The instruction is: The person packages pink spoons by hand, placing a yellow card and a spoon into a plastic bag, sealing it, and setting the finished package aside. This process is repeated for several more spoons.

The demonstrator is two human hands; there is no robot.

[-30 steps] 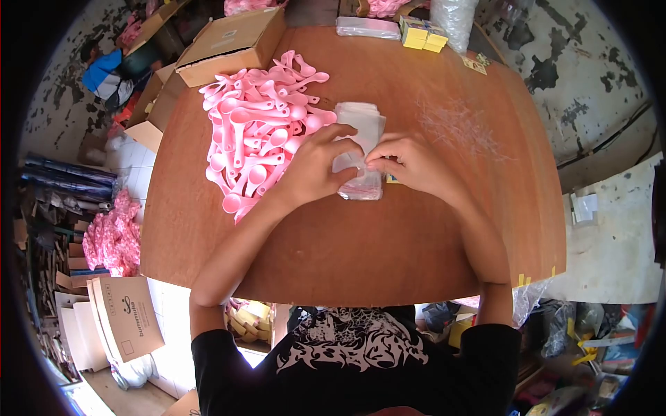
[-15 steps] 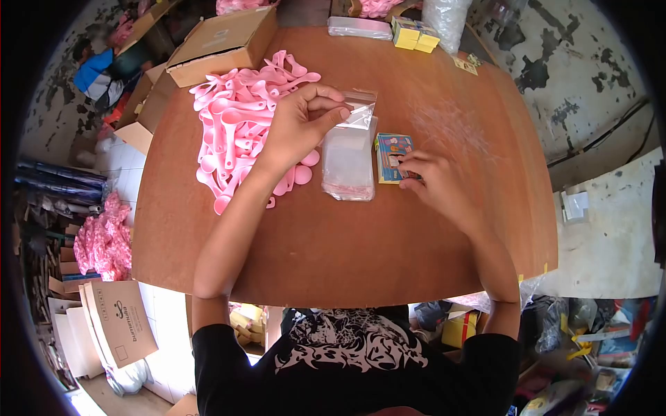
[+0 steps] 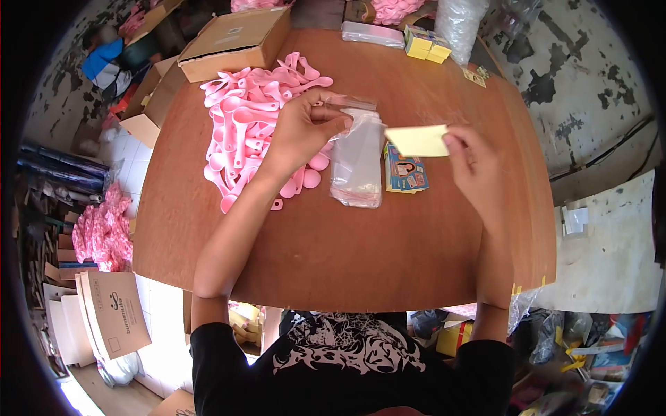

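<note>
Left hand (image 3: 302, 135) pinched closed on a clear bag (image 3: 359, 105), right hand (image 3: 477, 168) on a yellow card (image 3: 418, 141) (one end only), risking a slip.

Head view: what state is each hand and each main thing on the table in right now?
Left hand: closed on a clear bag
Clear bag: held up; mouth open or shut, cannot tell
Right hand: pinching a yellow card
Yellow card: raised, plain side showing
Bag stack: lying flat
Card stack: printed side up
Pink spoons: loose heap
Cardboard box: closed
</note>
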